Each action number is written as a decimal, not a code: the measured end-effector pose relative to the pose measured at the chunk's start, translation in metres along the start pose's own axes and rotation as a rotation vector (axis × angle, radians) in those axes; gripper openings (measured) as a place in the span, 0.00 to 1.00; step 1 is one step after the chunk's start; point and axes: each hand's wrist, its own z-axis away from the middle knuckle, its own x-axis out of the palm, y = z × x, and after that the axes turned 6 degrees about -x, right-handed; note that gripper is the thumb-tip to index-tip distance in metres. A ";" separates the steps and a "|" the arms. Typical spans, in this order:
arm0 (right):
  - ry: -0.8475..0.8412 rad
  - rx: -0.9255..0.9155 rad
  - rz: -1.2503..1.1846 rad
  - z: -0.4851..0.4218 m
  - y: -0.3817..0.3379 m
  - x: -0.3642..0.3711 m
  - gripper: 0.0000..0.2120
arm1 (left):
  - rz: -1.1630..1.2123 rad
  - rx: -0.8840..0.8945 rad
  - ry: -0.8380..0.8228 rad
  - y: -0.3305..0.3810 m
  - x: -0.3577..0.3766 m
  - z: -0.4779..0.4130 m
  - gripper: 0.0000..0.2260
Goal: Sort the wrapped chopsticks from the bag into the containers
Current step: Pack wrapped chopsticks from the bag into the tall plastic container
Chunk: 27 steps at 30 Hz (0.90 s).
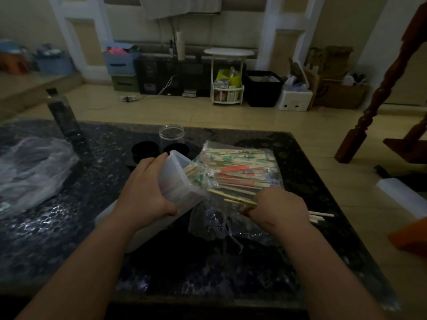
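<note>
Mid-sort, loading step. My left hand (147,192) grips the translucent white container (175,179), fingers wrapped over its top side and thumb underneath, tipping it so the open mouth faces the bag (240,167). My right hand (279,206) pinches a small bunch of wrapped chopsticks (233,197), fingers curled round their near ends, with the tips pointing left at the container's mouth and just beside its rim. Some stick ends already show inside the mouth, so I judge the container partly loaded. The bulk of the chopsticks sits in the clear bag, lying flat on the dark speckled table (69,239), touching the container's mouth, so there is plenty left. Next move, my guess: slide the pinched bunch into the opening, keep it parallel to the sticks already inside so nothing jams at the rim, then release and reach back into the bag. Behind the container stand a clear jar (171,136) and two black round cups or lids (145,151), I cannot tell which. A crumpled plastic sheet (30,172) lies far left, and a couple of white sticks (321,215) lie just right of my right wrist. Writing: the wrappers carry green and orange-red print, too small and dim to read. No brand or label is legible anywhere.
</note>
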 end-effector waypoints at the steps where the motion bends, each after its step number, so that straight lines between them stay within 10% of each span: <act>1: 0.006 -0.012 0.004 -0.001 -0.003 0.001 0.20 | 0.002 0.001 -0.009 0.000 0.001 0.000 0.55; 15: 0.179 -0.095 0.000 0.001 -0.009 -0.009 0.17 | 0.010 -0.001 -0.006 -0.002 0.002 -0.004 0.57; 27: 0.788 -0.329 -0.007 -0.011 -0.017 -0.005 0.11 | 0.018 0.066 -0.043 -0.003 -0.002 -0.003 0.56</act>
